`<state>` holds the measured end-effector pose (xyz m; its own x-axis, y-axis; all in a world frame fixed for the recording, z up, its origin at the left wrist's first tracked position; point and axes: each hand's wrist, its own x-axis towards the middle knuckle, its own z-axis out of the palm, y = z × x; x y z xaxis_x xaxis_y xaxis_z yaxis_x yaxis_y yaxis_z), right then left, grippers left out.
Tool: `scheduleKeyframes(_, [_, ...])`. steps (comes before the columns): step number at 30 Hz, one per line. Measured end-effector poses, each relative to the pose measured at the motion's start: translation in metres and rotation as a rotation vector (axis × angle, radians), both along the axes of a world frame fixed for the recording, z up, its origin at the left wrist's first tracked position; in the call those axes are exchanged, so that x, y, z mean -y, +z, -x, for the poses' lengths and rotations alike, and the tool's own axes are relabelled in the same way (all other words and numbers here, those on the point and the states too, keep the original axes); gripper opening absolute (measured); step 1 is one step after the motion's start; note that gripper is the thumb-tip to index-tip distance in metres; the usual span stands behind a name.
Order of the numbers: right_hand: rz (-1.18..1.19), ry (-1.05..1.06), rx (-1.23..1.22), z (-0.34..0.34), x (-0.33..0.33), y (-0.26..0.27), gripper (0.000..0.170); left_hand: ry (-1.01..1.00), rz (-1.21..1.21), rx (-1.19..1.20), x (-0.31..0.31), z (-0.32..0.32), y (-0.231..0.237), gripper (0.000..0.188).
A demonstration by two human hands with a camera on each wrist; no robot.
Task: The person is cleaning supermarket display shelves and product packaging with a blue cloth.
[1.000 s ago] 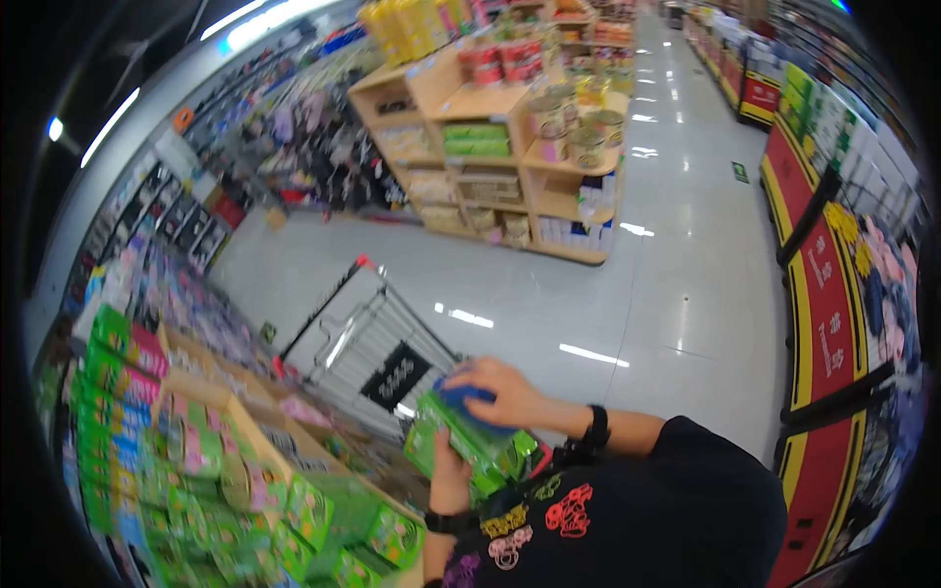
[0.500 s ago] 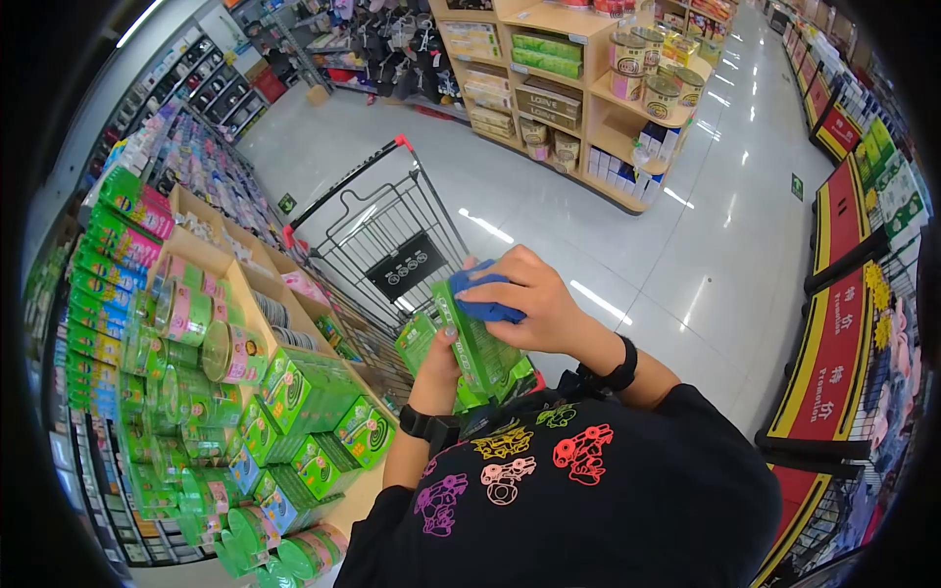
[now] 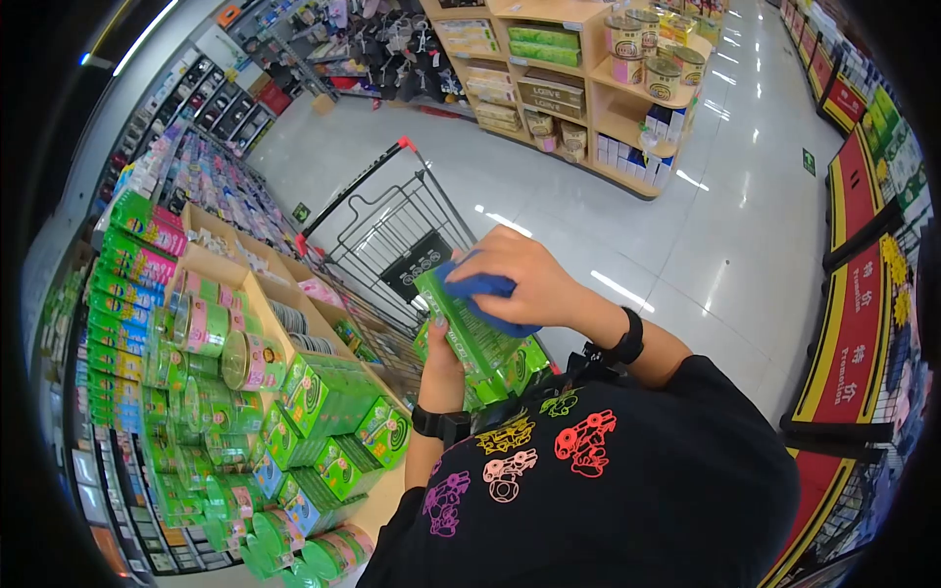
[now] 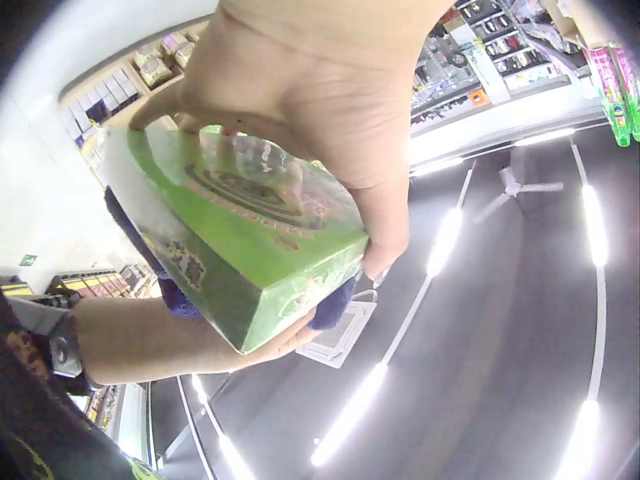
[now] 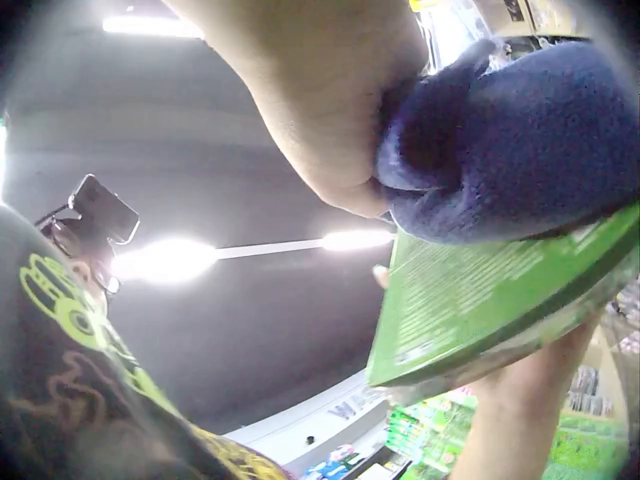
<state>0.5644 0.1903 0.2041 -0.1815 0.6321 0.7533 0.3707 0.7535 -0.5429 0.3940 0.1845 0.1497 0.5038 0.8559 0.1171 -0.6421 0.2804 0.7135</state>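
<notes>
My left hand (image 3: 443,365) grips a green mosquito coil box (image 3: 463,333) in front of my chest. In the left wrist view, the thumb lies along the edge of the box (image 4: 270,235), whose face carries a spiral coil picture. With bent fingers, my right hand (image 3: 524,279) holds a bunched blue cloth (image 3: 485,287) against the box's upper part. The right wrist view has the cloth (image 5: 540,140) folded thickly over the box's printed face (image 5: 460,300). More green packaging (image 3: 529,363) shows below the held box.
A shopping cart (image 3: 392,225) stands just ahead. To the left, a wooden display (image 3: 257,323) bears green boxes (image 3: 319,392) and round tubs (image 3: 250,361). A wooden shelf unit (image 3: 598,108) stands across the aisle, and red promotion panels (image 3: 848,338) line the right side.
The box has turned, so a narrow lettered side now faces up. The right hand has shifted the blue cloth over its face. The head view has swung lower.
</notes>
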Motion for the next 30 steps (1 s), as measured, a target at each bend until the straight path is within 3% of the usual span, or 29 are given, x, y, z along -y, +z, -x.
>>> scheduleKeyframes(3, [0.136,-0.208,0.067,-0.002,-0.018,-0.024,0.022,0.049,-0.091,-0.112,-0.001,0.009,0.0,0.093])
scheduleKeyframes(6, [0.191,-0.182,0.1,-0.003,-0.026,-0.033,0.023,0.11,-0.139,-0.157,-0.003,0.013,-0.003,0.097])
scheduleKeyframes(8, [0.128,-0.022,0.054,0.001,-0.023,-0.028,0.025,0.136,-0.15,-0.144,-0.006,0.01,-0.004,0.093])
scheduleKeyframes(11, [0.061,0.271,-0.069,0.015,-0.01,-0.012,0.027,0.289,0.04,-0.113,-0.016,0.024,-0.032,0.08])
scheduleKeyframes(15, [0.024,0.425,0.009,0.021,-0.006,-0.021,0.024,0.486,0.078,-0.062,-0.012,0.02,-0.009,0.062])
scheduleKeyframes(16, [0.072,0.354,0.066,0.019,-0.009,-0.028,0.023,0.558,0.075,-0.099,-0.005,0.013,0.008,0.062])
scheduleKeyframes(19, [0.244,0.174,0.233,0.011,-0.018,-0.039,0.025,0.413,0.18,0.147,-0.022,0.029,-0.007,0.062])
scheduleKeyframes(22, [0.177,0.209,0.227,0.011,-0.016,-0.037,0.025,0.383,0.262,0.202,-0.022,0.029,-0.01,0.061])
scheduleKeyframes(23, [0.094,0.282,0.148,0.014,-0.014,-0.034,0.026,0.37,0.271,0.192,-0.02,0.027,-0.01,0.061])
scheduleKeyframes(26, [-0.027,0.358,0.062,0.026,0.001,-0.024,0.026,0.614,0.11,-0.145,-0.015,0.017,-0.008,0.059])
scheduleKeyframes(30, [-0.118,0.154,0.163,0.025,-0.004,-0.037,0.028,0.543,0.423,0.21,-0.019,0.021,-0.005,0.056])
